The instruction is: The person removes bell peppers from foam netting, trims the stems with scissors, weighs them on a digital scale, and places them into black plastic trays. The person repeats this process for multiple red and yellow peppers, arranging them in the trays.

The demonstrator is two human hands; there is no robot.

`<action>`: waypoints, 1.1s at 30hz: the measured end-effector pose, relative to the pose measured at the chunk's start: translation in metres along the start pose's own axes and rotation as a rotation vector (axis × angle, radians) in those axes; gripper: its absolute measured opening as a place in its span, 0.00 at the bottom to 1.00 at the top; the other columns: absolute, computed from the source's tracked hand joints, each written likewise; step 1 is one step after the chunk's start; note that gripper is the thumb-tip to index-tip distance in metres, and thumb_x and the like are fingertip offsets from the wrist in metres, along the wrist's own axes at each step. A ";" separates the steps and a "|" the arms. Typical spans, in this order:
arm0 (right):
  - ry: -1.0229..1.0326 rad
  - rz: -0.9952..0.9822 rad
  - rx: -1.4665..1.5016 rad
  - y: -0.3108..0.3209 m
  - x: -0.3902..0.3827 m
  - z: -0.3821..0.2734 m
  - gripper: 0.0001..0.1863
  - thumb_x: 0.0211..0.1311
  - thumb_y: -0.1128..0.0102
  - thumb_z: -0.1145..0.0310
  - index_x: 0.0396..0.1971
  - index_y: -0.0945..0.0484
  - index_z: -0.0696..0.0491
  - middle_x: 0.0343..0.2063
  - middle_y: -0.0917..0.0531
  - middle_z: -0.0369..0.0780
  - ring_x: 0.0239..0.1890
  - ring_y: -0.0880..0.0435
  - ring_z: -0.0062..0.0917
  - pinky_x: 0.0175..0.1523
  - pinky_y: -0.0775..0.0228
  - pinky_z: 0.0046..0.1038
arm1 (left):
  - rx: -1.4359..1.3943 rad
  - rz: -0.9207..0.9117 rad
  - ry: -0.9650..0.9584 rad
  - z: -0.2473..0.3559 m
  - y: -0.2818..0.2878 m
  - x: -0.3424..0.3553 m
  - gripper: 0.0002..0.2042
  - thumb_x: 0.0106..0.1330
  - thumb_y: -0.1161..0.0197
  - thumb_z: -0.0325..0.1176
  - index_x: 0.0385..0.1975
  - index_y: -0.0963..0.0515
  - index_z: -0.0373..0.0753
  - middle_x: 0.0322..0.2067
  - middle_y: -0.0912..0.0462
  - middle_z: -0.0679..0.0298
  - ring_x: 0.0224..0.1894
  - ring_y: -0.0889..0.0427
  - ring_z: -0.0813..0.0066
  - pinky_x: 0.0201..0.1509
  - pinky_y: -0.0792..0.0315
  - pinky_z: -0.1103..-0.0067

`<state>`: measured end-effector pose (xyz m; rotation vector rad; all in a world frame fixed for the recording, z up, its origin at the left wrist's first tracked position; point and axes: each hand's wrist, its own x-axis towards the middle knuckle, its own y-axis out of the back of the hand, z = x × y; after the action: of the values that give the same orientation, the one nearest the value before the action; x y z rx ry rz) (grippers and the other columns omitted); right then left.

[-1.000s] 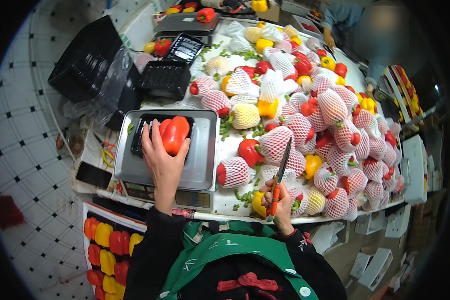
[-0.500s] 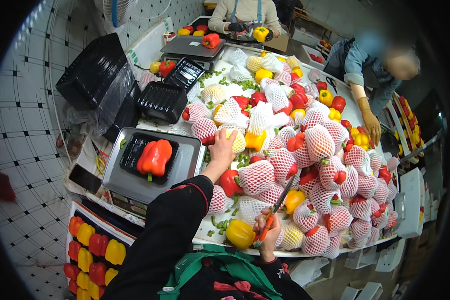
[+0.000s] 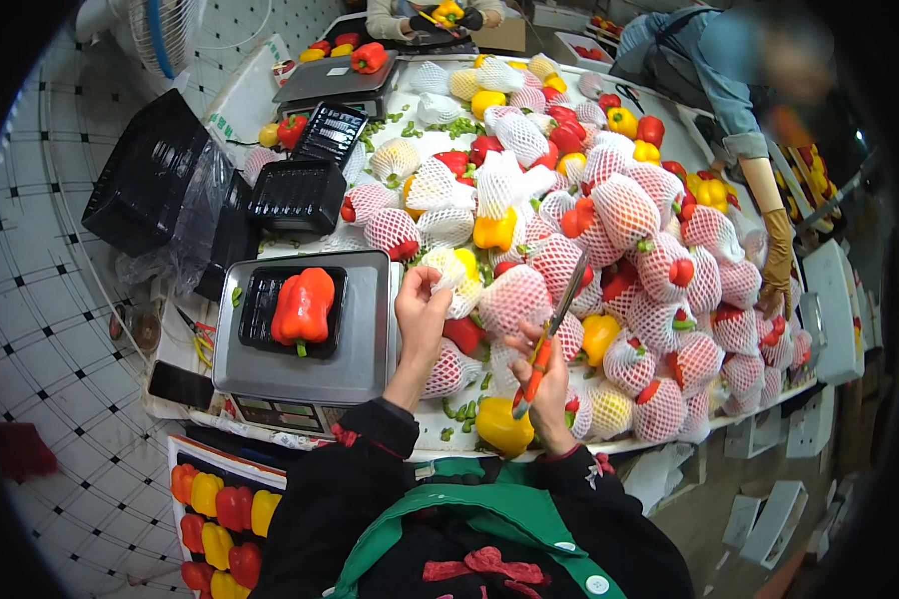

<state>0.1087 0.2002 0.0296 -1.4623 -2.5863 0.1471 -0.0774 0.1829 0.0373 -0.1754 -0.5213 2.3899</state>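
Note:
My left hand (image 3: pixel 420 315) has its fingers closed on a yellow pepper in a white foam net (image 3: pixel 457 282), just right of the silver scale (image 3: pixel 365 339). On that scale a red pepper (image 3: pixel 302 305) lies in a black plastic tray (image 3: pixel 261 317). My right hand (image 3: pixel 549 394) holds orange-handled scissors (image 3: pixel 535 372), blades pointing up and away. Beside both hands lie many net-wrapped peppers (image 3: pixel 657 295), bare red and yellow ones, and green stem bits (image 3: pixel 461 411). A loose yellow pepper (image 3: pixel 504 427) sits near the table's front edge.
Stacked black trays (image 3: pixel 295 195), a phone (image 3: pixel 182 384) and a second scale (image 3: pixel 335 85) line the left. A co-worker (image 3: pixel 719 90) reaches a gloved hand (image 3: pixel 777 275) into the pile at right; another (image 3: pixel 420 20) handles a pepper. A fan (image 3: pixel 145 40) stands upper left, packed peppers (image 3: pixel 225 529) lower left.
My left hand left the red pepper on the scale, moved right and took a netted yellow pepper, drawing it slightly nearer. The right co-worker's gloved hand reached further toward me.

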 end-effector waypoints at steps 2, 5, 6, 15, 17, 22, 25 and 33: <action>-0.069 0.030 0.135 0.001 -0.001 0.002 0.31 0.60 0.37 0.60 0.56 0.39 0.59 0.56 0.31 0.44 0.53 0.24 0.30 0.48 0.27 0.24 | -0.031 -0.070 -0.080 0.020 -0.001 -0.024 0.08 0.51 0.48 0.18 0.31 0.32 0.36 0.32 0.29 0.68 0.33 0.29 0.83 0.40 0.33 0.85; -0.218 0.039 0.393 -0.009 -0.005 -0.001 0.29 0.64 0.43 0.54 0.55 0.38 0.59 0.52 0.28 0.43 0.52 0.23 0.28 0.48 0.26 0.26 | 0.018 -0.194 -0.347 0.039 0.002 -0.068 0.07 0.49 0.51 0.19 0.28 0.32 0.37 0.30 0.29 0.66 0.32 0.30 0.78 0.42 0.33 0.83; -0.275 0.061 0.439 -0.006 -0.011 0.005 0.29 0.64 0.44 0.53 0.55 0.38 0.59 0.50 0.26 0.43 0.50 0.22 0.28 0.48 0.26 0.27 | 0.227 -0.292 -0.495 0.042 0.005 -0.082 0.07 0.46 0.50 0.19 0.25 0.31 0.37 0.29 0.29 0.63 0.30 0.30 0.75 0.41 0.32 0.81; -0.189 0.079 0.714 -0.004 -0.043 -0.006 0.36 0.58 0.42 0.48 0.56 0.37 0.62 0.44 0.21 0.47 0.44 0.18 0.32 0.51 0.24 0.33 | 0.157 -0.791 -0.742 0.053 -0.010 -0.112 0.11 0.41 0.43 0.17 0.26 0.28 0.37 0.31 0.27 0.58 0.31 0.24 0.62 0.36 0.28 0.73; -0.118 0.052 0.708 0.003 -0.036 -0.006 0.38 0.57 0.42 0.47 0.56 0.37 0.63 0.44 0.21 0.47 0.44 0.18 0.33 0.51 0.24 0.34 | 0.212 -0.647 -0.725 0.062 -0.009 -0.111 0.09 0.45 0.47 0.17 0.27 0.30 0.35 0.32 0.27 0.57 0.34 0.23 0.63 0.42 0.27 0.75; -0.073 -0.084 0.687 0.026 -0.021 -0.013 0.46 0.49 0.36 0.42 0.61 0.40 0.58 0.53 0.26 0.47 0.54 0.24 0.38 0.60 0.32 0.41 | -0.269 -0.141 0.046 0.051 -0.002 -0.093 0.06 0.51 0.55 0.19 0.27 0.35 0.37 0.32 0.28 0.61 0.35 0.28 0.75 0.45 0.31 0.80; -0.059 -0.148 0.717 0.033 -0.011 -0.017 0.44 0.47 0.34 0.46 0.57 0.38 0.60 0.50 0.25 0.48 0.50 0.22 0.36 0.55 0.28 0.38 | -0.104 -0.083 0.424 0.027 0.018 -0.064 0.11 0.52 0.52 0.22 0.37 0.31 0.33 0.36 0.28 0.60 0.40 0.26 0.71 0.49 0.30 0.76; 0.110 0.128 0.157 0.035 -0.003 -0.030 0.42 0.39 0.23 0.61 0.53 0.39 0.59 0.44 0.27 0.41 0.47 0.26 0.25 0.54 0.33 0.28 | 0.853 -0.692 -0.483 0.087 -0.020 -0.082 0.33 0.49 0.31 0.28 0.58 0.36 0.32 0.56 0.31 0.52 0.60 0.32 0.63 0.63 0.37 0.71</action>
<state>0.1450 0.2156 0.0527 -1.5328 -2.3381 0.2706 -0.0252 0.1156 0.1236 0.8334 0.2459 1.7511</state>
